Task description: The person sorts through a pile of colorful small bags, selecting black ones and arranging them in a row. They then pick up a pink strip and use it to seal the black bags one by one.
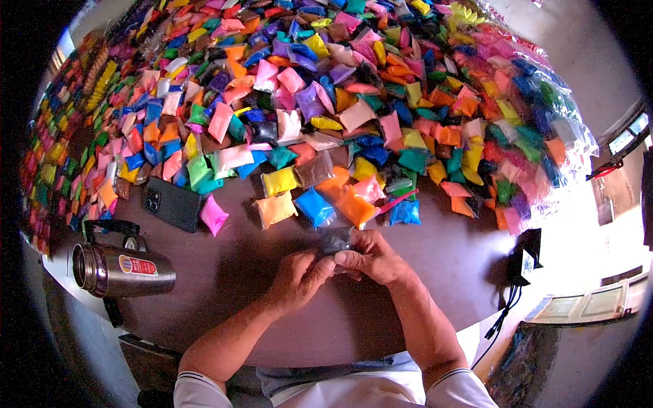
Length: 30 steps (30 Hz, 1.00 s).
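A small clear packet with black contents [335, 240] is held between both hands over the near part of the table. My left hand [298, 277] grips its left side, thumb pressed in along the lower edge. From the right, my right hand [374, 258] pinches it with thumb and fingers; some fingertips are hidden behind it. Just beyond the hands lie an orange packet [358, 207], a blue packet [315, 207] and a light orange packet [277, 210]. A thin pink-red strip [398, 201] rests beside another blue packet [406, 213].
A large heap of colourful packets [292, 122] covers the far side of the brown table [231, 272]. To the left are a dark phone [173, 204], a pink packet [214, 215] and a steel flask [126, 270] on its side. Black cables [507, 309] hang at the right edge.
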{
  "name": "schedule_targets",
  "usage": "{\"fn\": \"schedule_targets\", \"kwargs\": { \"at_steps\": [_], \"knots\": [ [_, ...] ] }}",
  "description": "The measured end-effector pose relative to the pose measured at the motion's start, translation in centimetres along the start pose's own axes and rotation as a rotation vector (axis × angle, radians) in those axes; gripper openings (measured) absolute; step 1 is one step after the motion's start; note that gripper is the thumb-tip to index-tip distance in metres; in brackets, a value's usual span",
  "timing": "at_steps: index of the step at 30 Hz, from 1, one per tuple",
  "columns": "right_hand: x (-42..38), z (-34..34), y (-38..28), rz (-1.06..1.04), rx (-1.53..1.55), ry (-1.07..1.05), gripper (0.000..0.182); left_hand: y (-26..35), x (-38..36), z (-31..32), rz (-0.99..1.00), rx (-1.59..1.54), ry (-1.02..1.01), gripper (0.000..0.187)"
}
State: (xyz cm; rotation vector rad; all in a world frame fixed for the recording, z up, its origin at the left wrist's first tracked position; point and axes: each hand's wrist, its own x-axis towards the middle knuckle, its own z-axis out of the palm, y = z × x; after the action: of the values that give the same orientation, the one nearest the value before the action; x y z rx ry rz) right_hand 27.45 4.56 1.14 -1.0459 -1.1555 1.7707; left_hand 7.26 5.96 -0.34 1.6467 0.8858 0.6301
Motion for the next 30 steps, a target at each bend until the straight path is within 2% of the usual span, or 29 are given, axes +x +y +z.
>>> {"fn": "schedule_targets", "kwargs": {
  "at_steps": [4,6,9,12,19,22,24,25,28,30],
  "knots": [
    [0.0,0.3,0.0,-0.024,0.010,0.040,0.027,0.0,0.0,-0.2,-0.073,-0.049,-0.035,0.037],
    [0.1,1.5,-0.8,-0.143,0.048,0.126,0.022,-0.1,0.2,0.0,0.052,-0.024,0.024,0.037],
    [0.3,1.8,-0.4,-0.168,0.040,0.188,0.021,-0.4,0.1,0.0,0.060,0.109,0.006,0.037],
    [0.2,1.7,-0.6,-0.155,0.039,0.232,0.021,-0.5,0.1,0.1,0.026,0.063,0.005,0.036],
    [0.3,1.0,-0.4,-0.149,-0.004,0.197,0.020,0.0,0.3,0.2,0.047,-0.026,-0.018,0.036],
    [0.4,0.9,-0.1,-0.190,0.071,0.095,0.022,-0.4,0.1,0.2,0.003,-0.037,-0.024,0.036],
    [0.0,0.4,-1.0,-0.079,-0.115,0.034,0.016,-0.3,0.1,0.1,-0.003,0.012,-0.042,0.036],
    [0.0,0.4,-0.8,-0.079,-0.115,0.035,0.016,0.0,0.1,0.1,-0.003,0.012,-0.043,0.036],
    [0.2,0.6,-0.1,-0.024,-0.034,0.108,0.020,0.6,0.2,0.1,-0.021,-0.029,-0.010,0.036],
    [0.4,0.8,0.0,-0.133,0.025,0.241,0.021,0.3,0.1,0.1,0.001,0.052,-0.035,0.037]
  ]
}}
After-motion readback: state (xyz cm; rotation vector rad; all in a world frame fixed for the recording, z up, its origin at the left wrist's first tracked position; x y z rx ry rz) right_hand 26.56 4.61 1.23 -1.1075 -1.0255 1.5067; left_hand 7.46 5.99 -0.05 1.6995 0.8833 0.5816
